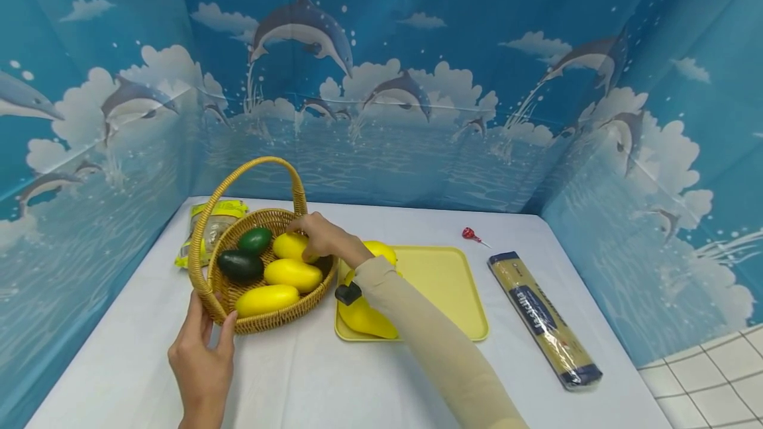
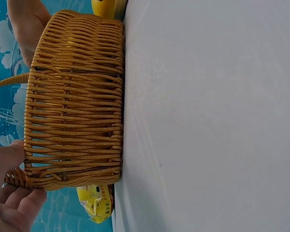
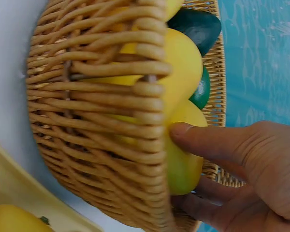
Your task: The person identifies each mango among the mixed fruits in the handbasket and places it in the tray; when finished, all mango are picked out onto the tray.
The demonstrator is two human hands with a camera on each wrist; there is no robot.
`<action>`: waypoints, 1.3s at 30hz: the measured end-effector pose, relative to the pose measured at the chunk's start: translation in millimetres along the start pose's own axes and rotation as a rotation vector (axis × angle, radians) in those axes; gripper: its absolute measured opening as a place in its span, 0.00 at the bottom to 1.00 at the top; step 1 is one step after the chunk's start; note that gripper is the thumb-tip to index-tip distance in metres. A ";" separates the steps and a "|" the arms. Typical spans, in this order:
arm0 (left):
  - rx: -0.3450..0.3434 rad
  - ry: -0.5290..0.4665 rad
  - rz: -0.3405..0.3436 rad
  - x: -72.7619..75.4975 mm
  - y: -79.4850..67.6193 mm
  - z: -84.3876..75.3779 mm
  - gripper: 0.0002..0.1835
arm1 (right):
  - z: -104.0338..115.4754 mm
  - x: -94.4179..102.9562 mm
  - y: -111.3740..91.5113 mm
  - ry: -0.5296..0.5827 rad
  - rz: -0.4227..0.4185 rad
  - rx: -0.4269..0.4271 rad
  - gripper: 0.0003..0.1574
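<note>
My right hand (image 1: 328, 237) reaches into the wicker basket (image 1: 280, 320) at its right side. Its thumb and fingers grip a yellow mango (image 3: 186, 166), which sits low inside the rim. Two more mangoes, one in the middle (image 1: 292, 275) and one at the front (image 1: 267, 300), lie in the basket, beside a dark avocado (image 1: 240, 266) and a greener oval fruit (image 1: 255, 241). At the basket's front left, my left hand (image 1: 203, 359) holds the rim near the handle's base, thumb outside; some of its fingers are hidden behind the wicker.
Right of the basket lies a yellow tray (image 1: 444, 293) with yellow fruit (image 1: 363, 318), partly covered by my right forearm. A yellow bag (image 1: 217, 216) stands behind the basket. Farther right are a red lollipop (image 1: 469, 234) and a long pasta packet (image 1: 539, 320). A dolphin-print curtain (image 1: 405, 151) surrounds the table.
</note>
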State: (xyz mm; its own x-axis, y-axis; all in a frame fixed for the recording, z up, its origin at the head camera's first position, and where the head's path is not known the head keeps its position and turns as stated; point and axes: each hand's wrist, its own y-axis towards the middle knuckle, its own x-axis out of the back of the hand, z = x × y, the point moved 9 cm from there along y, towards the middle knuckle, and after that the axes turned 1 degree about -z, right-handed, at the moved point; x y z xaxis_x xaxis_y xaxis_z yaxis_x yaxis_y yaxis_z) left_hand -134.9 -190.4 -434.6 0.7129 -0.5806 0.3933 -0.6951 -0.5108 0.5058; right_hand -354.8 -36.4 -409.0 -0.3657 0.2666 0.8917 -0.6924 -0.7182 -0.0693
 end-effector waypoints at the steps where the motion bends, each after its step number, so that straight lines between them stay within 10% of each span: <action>1: 0.000 -0.003 -0.001 -0.2 0.1 -0.2 0.48 | 0.0 0.6 0.4 0.000 0.006 -0.002 0.40; 25: -0.003 0.000 -0.010 -1.1 -1.0 0.2 0.48 | 9.1 41.4 -12.7 0.098 0.040 0.097 0.36; 39: 0.006 0.006 -0.013 -0.3 -1.8 -0.9 0.47 | 13.0 104.0 -91.9 0.169 -0.057 0.196 0.39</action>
State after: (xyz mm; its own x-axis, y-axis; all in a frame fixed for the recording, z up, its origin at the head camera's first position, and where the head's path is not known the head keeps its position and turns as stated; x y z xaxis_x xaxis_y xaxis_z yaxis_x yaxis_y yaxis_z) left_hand -133.8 -188.8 -435.0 0.7223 -0.5700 0.3917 -0.6865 -0.5221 0.5061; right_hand -321.1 49.0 -304.1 -0.4402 0.4018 0.8030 -0.5872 -0.8054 0.0811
